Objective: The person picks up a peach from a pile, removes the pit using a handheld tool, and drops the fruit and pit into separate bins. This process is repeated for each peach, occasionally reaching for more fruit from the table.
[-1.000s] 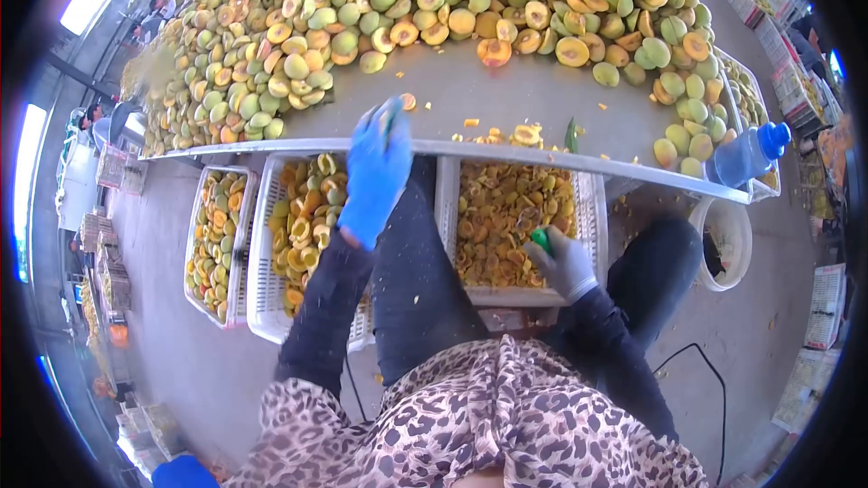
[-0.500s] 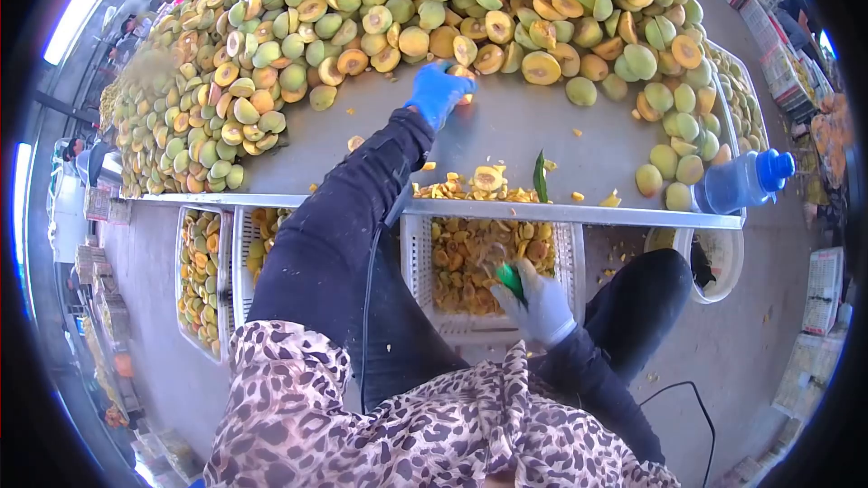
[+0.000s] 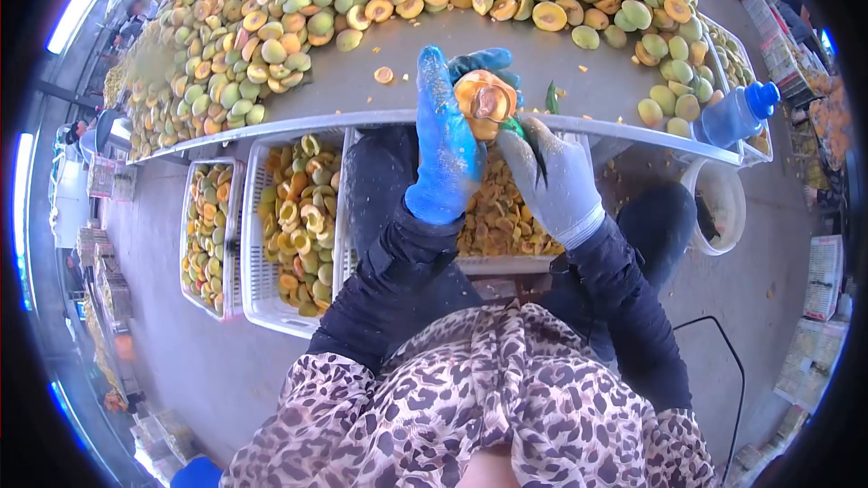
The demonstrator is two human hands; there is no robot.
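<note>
My left hand [image 3: 445, 149], in its blue glove, was clamped around a halved fruit [image 3: 485, 99], fingers curled over the far side and thumb up the near side, so the cut face with its pit hollow was turned up and back toward me. My right hand [image 3: 553, 179], in the grey glove, was closed around a green-handled tool [image 3: 517, 129]; its working end lay just to the right of the fruit and below it, touching or all but touching the flesh, though I could not tell which. So the fruit sat directly left of my right hand and slightly above it, held by the left, with nothing between the tool and the cut face. The tool's long axis ran from my right palm up and leftward into the fruit.

Beyond both hands, the edge of the metal table [image 3: 362, 90] ran across, and farther out lay the big heap of fruit [image 3: 298, 9], whole and halved, green and orange. A lone fruit piece [image 3: 384, 75] lay on the bare metal to the left of my left hand. Below my hands, under the table edge, a white crate of cut pieces [image 3: 502, 217] stood between my knees; left of it was another crate of halves [image 3: 294, 226], then a third crate [image 3: 210, 235]. Off to the right of my right hand a blue-capped bottle [image 3: 737, 116] lay on the table corner, with a white bucket [image 3: 723, 208] on the floor below it.
</note>
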